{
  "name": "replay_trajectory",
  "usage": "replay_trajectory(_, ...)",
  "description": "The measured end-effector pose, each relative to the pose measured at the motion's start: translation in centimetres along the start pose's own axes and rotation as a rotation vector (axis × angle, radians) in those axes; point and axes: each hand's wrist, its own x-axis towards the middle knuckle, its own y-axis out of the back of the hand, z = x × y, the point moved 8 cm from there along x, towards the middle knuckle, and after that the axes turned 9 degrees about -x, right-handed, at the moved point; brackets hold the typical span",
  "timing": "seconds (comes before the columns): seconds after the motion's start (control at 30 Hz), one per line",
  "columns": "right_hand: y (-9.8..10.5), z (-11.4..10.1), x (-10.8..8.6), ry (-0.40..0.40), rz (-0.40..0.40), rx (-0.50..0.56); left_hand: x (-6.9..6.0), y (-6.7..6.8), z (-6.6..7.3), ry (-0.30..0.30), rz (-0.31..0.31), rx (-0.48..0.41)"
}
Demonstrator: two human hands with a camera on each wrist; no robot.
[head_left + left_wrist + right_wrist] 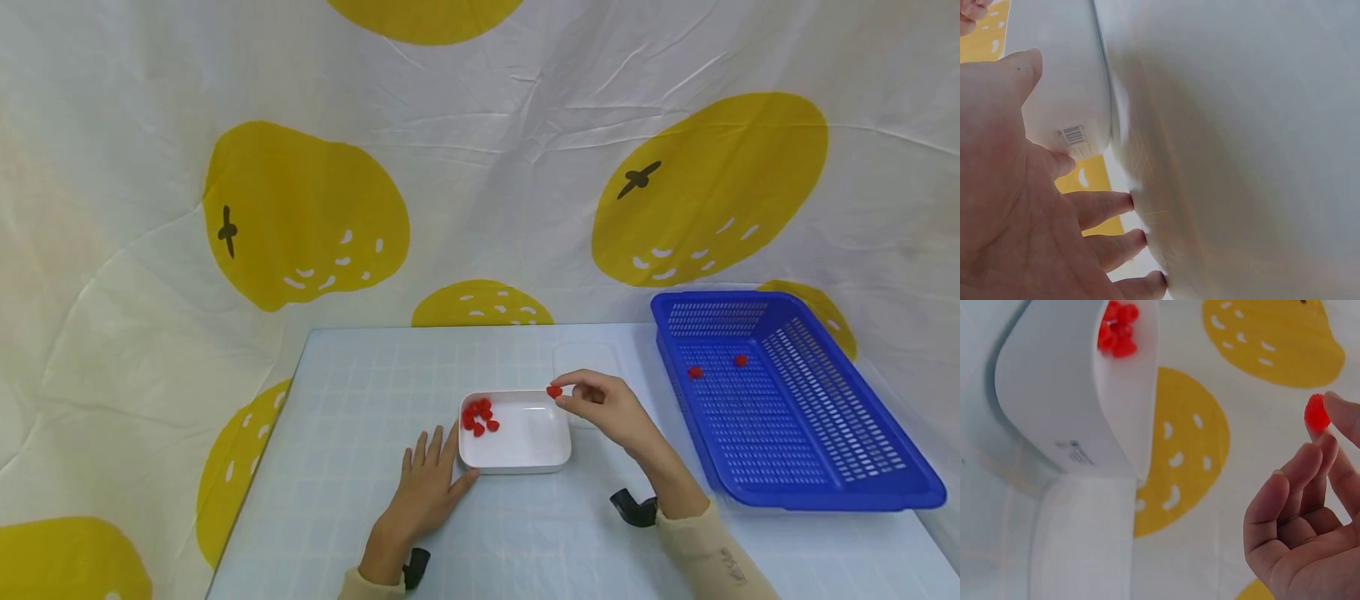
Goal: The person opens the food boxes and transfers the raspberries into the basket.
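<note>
A white rectangular container [528,442] stands on the table, with several red raspberries [478,429] gathered at its left end. Thumb and fingertips of my right hand [606,410] pinch one raspberry [554,391] above the container's far right corner. The right wrist view shows that raspberry [1316,414] up close, its surface bumpy, the other fingers [1266,500] loosely bent. My left hand [429,493] rests at the container's left side, fingers spread and straight, thumb at the near left corner. From the left wrist, the container's outer wall [1063,81] shows a barcode beside the thumb.
A blue slotted basket [783,417] stands at the right, holding two raspberries [695,372] near its far end. Behind the right hand lies a clear, flat, lid-like piece [585,357]. A white cloth [487,192] with yellow fruit prints hangs behind the table.
</note>
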Motion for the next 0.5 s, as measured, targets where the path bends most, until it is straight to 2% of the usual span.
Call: replay_trajectory(0.5, 6.9, -0.5, -2.2, 0.000, 0.137, -0.104, 0.0, 0.0, 0.0, -0.011, 0.016, -0.005)
